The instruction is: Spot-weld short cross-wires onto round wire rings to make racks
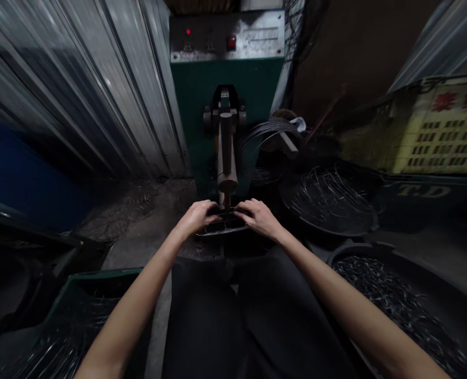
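1. Wire frame: just below the cylindrical machine head, above the lap, roughly level; contact with the machine too dark to tell.
2. Left hand: on the frame's left part, grip narrow, apparently closed on wire; exact fingertip contact blurred.
3. Right hand: on the right part, same narrow grip, apparently on wire too.
4. Handling, as a judgement: hold evenly from both sides, keep square to the head, avoid tilting or bending the thin wires. Keep fingertips out from under the head; pinch risk there. Check alignment before any pressure.
5. Behind: green machine body, red light lit on panel.
6. To the right: loose wires, black tray with more wire, tub of small metal pieces, yellow crate farther up.
7. To the left: green bin, wires inside.
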{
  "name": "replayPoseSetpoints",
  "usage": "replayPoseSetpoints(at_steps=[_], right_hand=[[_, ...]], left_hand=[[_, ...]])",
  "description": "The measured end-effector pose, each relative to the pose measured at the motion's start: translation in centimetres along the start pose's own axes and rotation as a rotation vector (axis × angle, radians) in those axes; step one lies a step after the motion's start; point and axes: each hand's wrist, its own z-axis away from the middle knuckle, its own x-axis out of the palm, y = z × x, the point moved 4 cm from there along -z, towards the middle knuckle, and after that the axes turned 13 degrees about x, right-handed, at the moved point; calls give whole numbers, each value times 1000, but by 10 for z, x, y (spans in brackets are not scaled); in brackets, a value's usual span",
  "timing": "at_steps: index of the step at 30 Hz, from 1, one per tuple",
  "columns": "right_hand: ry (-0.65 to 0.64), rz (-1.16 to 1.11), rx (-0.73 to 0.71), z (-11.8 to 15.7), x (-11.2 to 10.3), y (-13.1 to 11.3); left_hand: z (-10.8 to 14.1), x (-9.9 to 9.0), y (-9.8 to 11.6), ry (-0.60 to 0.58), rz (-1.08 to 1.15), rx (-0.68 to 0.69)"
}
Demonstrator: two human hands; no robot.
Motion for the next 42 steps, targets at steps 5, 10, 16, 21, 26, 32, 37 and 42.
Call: replayPoseSetpoints(at_steps=[5,10,16,21,26,32,37,42], right_hand=[[-12,6,23,-7,0,4],[-4,-26,11,-10,2,1],[138,-275,121,2,-2,34],[20,-314,235,24,1,81],[89,-185,122,26,-5,55],[205,155,57,22,0,8],[172,172,49,20,2,-2],[134,159,110,14,-1,-1]], left_hand=[[-7,1,-8,2,71,-17],[-9,0,-13,-23,85,-41],[-13,-1,-13,-75,118,-74],[-10,-1,-19,-66,168,-80],[16,-9,-27,47,110,-60],[12,-10,9,134,18,-4],[-1,2,15,8,123,-58],[2,5,13,59,99,-29]])
